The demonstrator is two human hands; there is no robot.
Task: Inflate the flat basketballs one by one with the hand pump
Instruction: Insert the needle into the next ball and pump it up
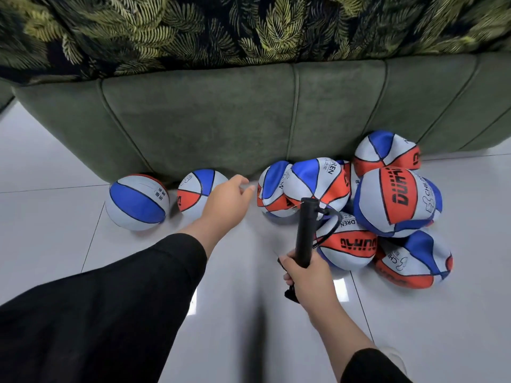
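Two round, full-looking basketballs, one mostly blue and white (137, 202) and one blue, white and red (197, 189), rest on the floor at the left against the sofa. A pile of several crumpled flat basketballs (398, 201) lies at the right. My right hand (305, 275) is shut on the black hand pump (305, 230), held upright, its black hose (330, 222) looping in front of the flat balls. My left hand (229, 201) reaches forward between the two groups, fingers loosely apart, holding nothing, just right of the red, white and blue ball.
A dark green sofa base (221, 120) runs across behind the balls, with a leaf-patterned cover (249, 29) draped over it. The floor (235, 299) is glossy white tile. Black sleeves cover both of my forearms.
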